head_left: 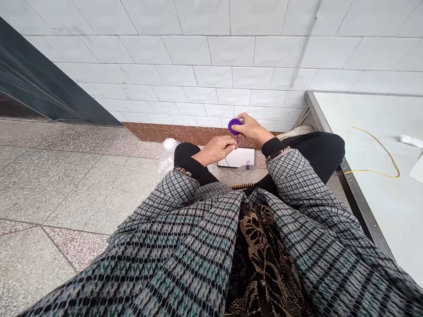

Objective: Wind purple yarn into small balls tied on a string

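Between the thumb and fingers of my right hand (250, 127) is a small round purple yarn disc (234, 125), held upright in front of the wall. A short purple strand (237, 139) runs down from it to my left hand (215, 149). My left hand is closed in a pinch on that strand, just below and to the left of the disc. Beneath both hands, a white rectangular box or board with dark edges (239, 156) lies low between my knees. A thin dark cord (236, 171) shows at its near side.
At right stands a white table (366, 119) with a metal edge and a bent yellow cord (395, 163) on it. A clear plastic bag with something white (169, 152) rests on the floor by my left knee. The tiled wall (211, 75) is close ahead.
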{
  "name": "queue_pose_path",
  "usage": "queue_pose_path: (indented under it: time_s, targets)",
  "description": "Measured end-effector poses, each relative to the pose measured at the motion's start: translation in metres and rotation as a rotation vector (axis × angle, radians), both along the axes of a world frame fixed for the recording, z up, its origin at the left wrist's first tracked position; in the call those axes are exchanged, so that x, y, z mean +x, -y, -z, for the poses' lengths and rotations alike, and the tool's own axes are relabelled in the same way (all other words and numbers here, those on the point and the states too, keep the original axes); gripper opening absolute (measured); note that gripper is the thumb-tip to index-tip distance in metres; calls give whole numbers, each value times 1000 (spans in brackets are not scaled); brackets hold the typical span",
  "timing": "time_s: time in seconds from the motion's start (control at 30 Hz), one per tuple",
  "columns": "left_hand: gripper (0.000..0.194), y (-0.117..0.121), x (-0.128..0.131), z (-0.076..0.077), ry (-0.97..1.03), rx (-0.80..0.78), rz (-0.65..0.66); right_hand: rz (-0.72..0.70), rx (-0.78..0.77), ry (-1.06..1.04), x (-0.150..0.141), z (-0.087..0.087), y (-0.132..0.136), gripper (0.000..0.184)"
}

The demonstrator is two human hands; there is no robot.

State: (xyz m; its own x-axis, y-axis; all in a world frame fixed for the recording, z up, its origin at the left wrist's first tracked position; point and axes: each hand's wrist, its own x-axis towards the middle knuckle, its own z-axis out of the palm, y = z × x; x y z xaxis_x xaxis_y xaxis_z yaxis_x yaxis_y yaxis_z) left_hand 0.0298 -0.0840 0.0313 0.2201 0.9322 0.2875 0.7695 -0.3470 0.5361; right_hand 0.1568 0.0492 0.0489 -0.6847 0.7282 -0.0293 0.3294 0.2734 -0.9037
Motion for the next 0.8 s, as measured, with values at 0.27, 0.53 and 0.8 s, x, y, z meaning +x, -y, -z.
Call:
queue_pose_path:
  time_s: [0.27, 0.53, 0.8]
  targets:
    - [18, -3, -28, -2, 167, 150, -397, -551, -401, -78, 18, -13, 17, 27]
    - [17, -1, -7, 13, 201, -89, -150, -240, -328, -514, 4, -8, 1, 36]
    - [20, 5, 3, -3, 105, 7, -79, -244, -115, 51, 7, -3, 7, 31]
